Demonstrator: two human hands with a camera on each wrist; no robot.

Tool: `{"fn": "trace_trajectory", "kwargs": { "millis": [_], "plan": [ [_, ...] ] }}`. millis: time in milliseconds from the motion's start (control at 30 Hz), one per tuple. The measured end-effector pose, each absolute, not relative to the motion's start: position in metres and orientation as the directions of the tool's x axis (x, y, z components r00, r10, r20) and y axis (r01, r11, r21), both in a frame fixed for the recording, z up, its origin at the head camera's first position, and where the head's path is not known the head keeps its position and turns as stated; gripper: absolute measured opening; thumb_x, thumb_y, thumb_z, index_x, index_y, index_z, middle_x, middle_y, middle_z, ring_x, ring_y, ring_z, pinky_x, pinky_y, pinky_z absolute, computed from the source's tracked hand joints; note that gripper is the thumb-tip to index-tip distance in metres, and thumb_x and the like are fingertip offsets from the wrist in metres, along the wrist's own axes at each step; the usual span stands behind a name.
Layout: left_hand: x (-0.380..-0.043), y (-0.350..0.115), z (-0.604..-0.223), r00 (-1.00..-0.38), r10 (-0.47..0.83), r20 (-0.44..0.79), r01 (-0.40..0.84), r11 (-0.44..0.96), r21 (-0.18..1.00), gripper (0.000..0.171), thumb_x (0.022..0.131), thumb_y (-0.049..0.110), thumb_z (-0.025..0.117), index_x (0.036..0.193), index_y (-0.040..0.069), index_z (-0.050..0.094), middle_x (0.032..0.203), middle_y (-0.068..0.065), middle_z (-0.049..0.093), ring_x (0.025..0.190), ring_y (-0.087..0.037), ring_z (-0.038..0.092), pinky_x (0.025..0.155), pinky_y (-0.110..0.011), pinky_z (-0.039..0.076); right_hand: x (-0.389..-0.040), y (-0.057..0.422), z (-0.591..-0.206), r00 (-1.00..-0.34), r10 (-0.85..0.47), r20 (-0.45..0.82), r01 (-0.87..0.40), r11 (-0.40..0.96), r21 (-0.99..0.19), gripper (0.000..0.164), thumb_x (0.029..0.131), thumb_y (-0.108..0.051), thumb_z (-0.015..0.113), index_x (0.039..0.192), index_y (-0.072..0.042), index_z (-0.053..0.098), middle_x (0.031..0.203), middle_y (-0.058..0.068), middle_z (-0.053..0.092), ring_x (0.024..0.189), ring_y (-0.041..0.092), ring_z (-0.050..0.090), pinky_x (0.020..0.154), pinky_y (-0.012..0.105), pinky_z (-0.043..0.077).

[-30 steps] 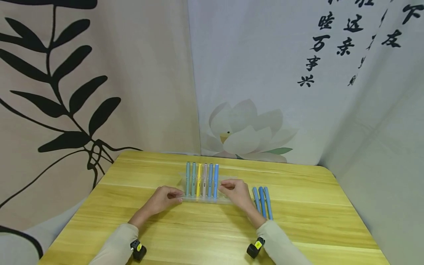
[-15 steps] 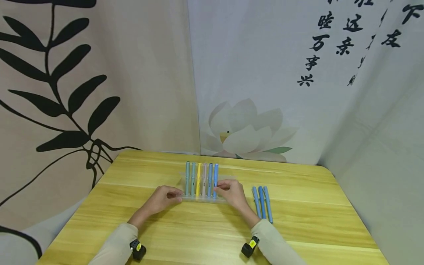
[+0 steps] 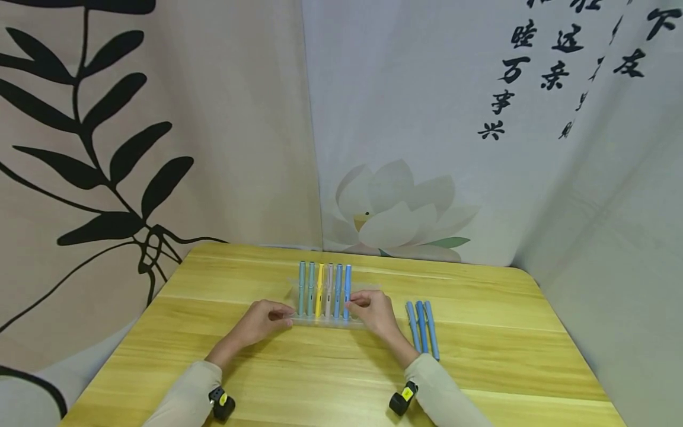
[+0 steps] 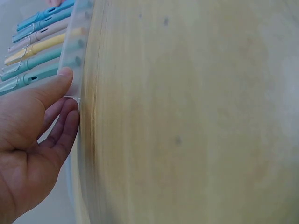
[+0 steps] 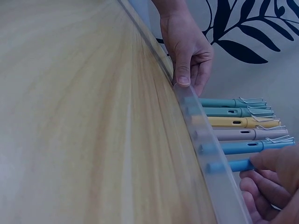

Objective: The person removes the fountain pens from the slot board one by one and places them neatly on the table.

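Upright in a clear plastic pen stand (image 3: pixel 325 322) is a row of capped pens: two green, a yellow pen (image 3: pixel 320 290), a pale mauve one and two blue. My left hand (image 3: pixel 264 321) grips the stand's left end, thumb on top and fingers beneath, as the left wrist view shows. At the row's right end, my right hand (image 3: pixel 374 311) pinches the last blue pen (image 3: pixel 348 284) between thumb and fingers. Its lower tip sits inside the stand in the right wrist view, where the hand hides its upper part.
Three more blue pens (image 3: pixel 423 326) lie side by side on the wooden table (image 3: pixel 507 356), right of my right forearm. A printed fabric curtain (image 3: pixel 256 148) hangs behind the table's back edge, with another pale wall of cloth on the right.
My right hand has shifted left from just beside the rightmost blue pen and now pinches it. The left hand, the stand and the three lying pens have stayed put.
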State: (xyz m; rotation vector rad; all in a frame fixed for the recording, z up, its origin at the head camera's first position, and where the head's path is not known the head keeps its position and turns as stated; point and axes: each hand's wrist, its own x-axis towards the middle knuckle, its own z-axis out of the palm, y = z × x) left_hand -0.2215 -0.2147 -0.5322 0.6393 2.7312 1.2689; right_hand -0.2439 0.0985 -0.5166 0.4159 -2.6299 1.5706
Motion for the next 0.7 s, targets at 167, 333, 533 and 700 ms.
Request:
{"fn": "trace_trajectory", "kwargs": {
  "millis": [167, 333, 533, 700],
  "plan": [
    [-0.221, -0.214, -0.532, -0.911, 0.395, 0.124, 0.348, 0.57, 0.744, 0.024, 0.096, 0.018, 0.073, 0.117, 0.005, 0.076, 0.112, -0.006, 0.076, 0.097, -0.017, 0.068, 0.084, -0.029, 0.056, -0.243, 0.098, -0.516, -0.966, -0.193, 0.174, -0.246, 0.464, -0.851, 0.015, 0.092, -0.019, 0.077, 0.1, -0.007, 0.079, 0.089, 0.003, 0.078, 0.082, 0.017, 0.073, 0.073, 0.034, 0.06],
    [-0.22, -0.214, -0.53, -0.908, 0.399, 0.125, 0.349, 0.561, 0.75, 0.025, 0.096, 0.018, 0.073, 0.117, 0.004, 0.075, 0.113, -0.009, 0.075, 0.097, -0.02, 0.068, 0.084, -0.029, 0.056, -0.243, 0.099, -0.513, -0.965, -0.181, 0.191, -0.255, 0.459, -0.851, 0.014, 0.093, -0.02, 0.076, 0.101, -0.009, 0.08, 0.09, 0.001, 0.078, 0.083, 0.014, 0.072, 0.074, 0.033, 0.059],
    [-0.22, -0.213, -0.53, -0.91, 0.395, 0.123, 0.347, 0.568, 0.746, 0.025, 0.096, 0.018, 0.073, 0.117, 0.004, 0.076, 0.112, -0.008, 0.076, 0.097, -0.018, 0.068, 0.083, -0.028, 0.056, -0.244, 0.099, -0.504, -0.967, -0.158, 0.201, -0.252, 0.443, -0.861, 0.018, 0.093, -0.019, 0.076, 0.105, -0.007, 0.079, 0.093, 0.003, 0.078, 0.084, 0.015, 0.073, 0.075, 0.032, 0.06],
    [-0.221, -0.214, -0.531, -0.913, 0.388, 0.123, 0.343, 0.57, 0.746, 0.024, 0.096, 0.018, 0.073, 0.116, 0.005, 0.076, 0.112, -0.007, 0.076, 0.096, -0.017, 0.068, 0.083, -0.028, 0.056, -0.243, 0.102, -0.5, -0.967, -0.158, 0.202, -0.252, 0.441, -0.861, 0.019, 0.094, -0.023, 0.076, 0.107, -0.009, 0.079, 0.094, 0.002, 0.078, 0.085, 0.015, 0.073, 0.076, 0.032, 0.06]
  ]
}}
